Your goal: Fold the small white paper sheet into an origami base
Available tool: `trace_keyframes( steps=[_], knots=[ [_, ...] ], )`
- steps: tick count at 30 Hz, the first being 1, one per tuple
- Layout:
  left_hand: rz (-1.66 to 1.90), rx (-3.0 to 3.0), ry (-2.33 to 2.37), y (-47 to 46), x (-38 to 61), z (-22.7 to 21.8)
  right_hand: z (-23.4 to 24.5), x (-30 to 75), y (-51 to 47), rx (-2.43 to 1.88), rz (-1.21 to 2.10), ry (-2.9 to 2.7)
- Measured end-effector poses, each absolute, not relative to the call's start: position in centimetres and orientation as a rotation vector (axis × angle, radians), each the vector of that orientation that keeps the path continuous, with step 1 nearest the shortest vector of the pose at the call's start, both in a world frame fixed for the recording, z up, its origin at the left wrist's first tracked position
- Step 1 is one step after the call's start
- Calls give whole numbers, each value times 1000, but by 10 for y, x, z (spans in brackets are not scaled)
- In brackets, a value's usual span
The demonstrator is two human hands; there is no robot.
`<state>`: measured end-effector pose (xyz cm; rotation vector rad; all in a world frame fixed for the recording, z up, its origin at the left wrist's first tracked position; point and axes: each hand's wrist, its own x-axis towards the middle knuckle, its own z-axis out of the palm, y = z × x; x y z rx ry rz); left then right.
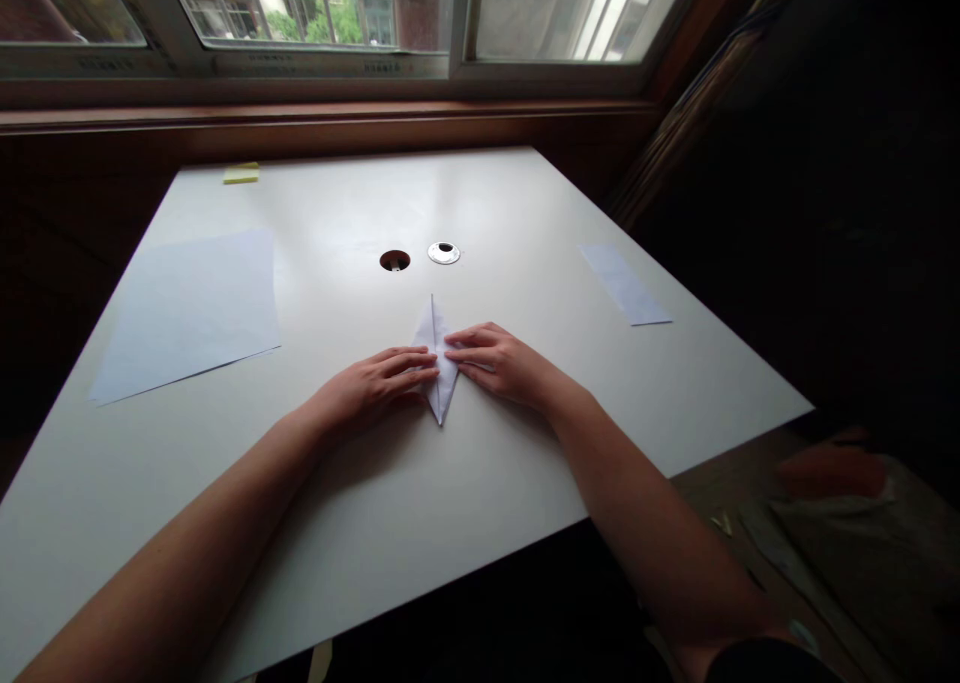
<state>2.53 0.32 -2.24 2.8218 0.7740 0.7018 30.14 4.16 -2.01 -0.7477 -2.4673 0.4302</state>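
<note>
A piece of white paper [444, 395], folded into a long kite or diamond shape, lies flat on the white table. A crease or seam runs down its middle from the far tip to the near tip. On its left half rest the stretched fingers of my left hand [375, 378], which hide part of that side. From the right, my right hand [504, 363] touches the other half with its fingertips, fingers extended and slightly apart. Neither hand grips the paper; both press on it from above.
Large white sheets [195, 308] lie on the left of the table [480, 523]. A narrow paper strip [624, 283] is at the right. Beyond the folded paper are a round hole [394, 260] and a metal ring cover [443, 253]. Yellow sticky notes [241, 173] sit near the far edge.
</note>
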Motion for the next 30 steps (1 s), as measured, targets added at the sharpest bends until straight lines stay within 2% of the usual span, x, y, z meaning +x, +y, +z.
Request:
trace_keyframes(
  steps=[16, 30],
  knots=[
    [797, 2748, 964, 7, 19, -26, -28, 299, 45, -716, 548, -2491],
    [1029, 2424, 1070, 9, 16, -22, -26, 287, 42, -651, 330, -2423]
  ],
)
